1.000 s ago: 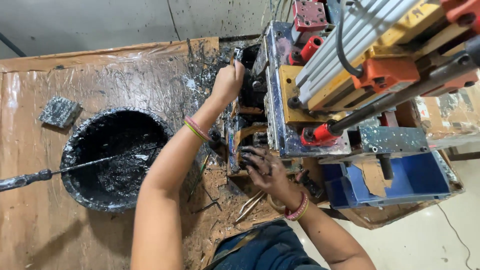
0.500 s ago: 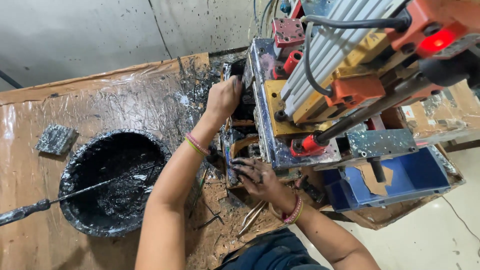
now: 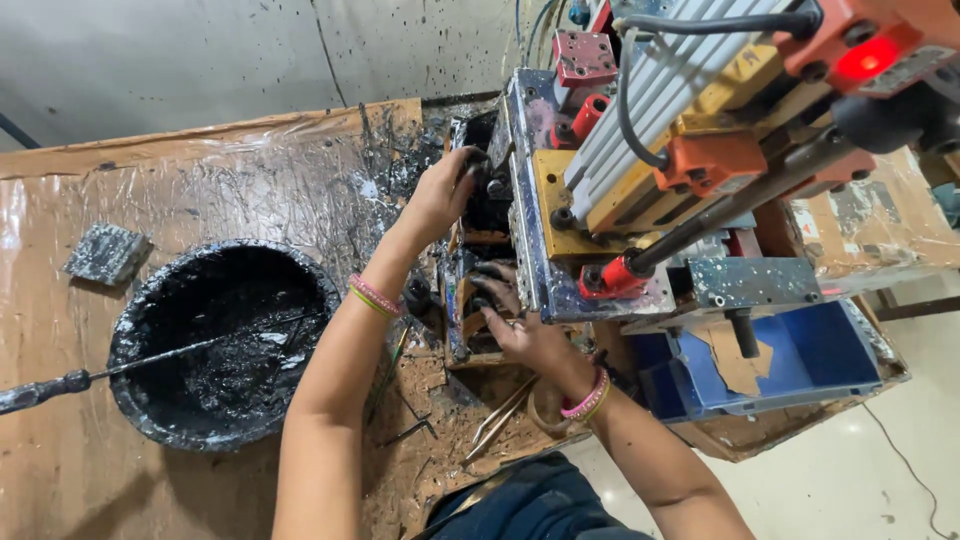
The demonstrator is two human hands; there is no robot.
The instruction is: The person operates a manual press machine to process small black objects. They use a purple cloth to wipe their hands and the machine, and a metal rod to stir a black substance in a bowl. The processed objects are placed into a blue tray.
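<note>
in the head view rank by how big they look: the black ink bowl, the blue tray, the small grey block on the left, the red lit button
1. black ink bowl
2. blue tray, looks a bit smaller, though the machine hides part of it
3. small grey block
4. red lit button, looks smallest, though it sits nearer the camera

your left side has open table; ink basin and stirring rod block low, machine walls off the right.
</note>
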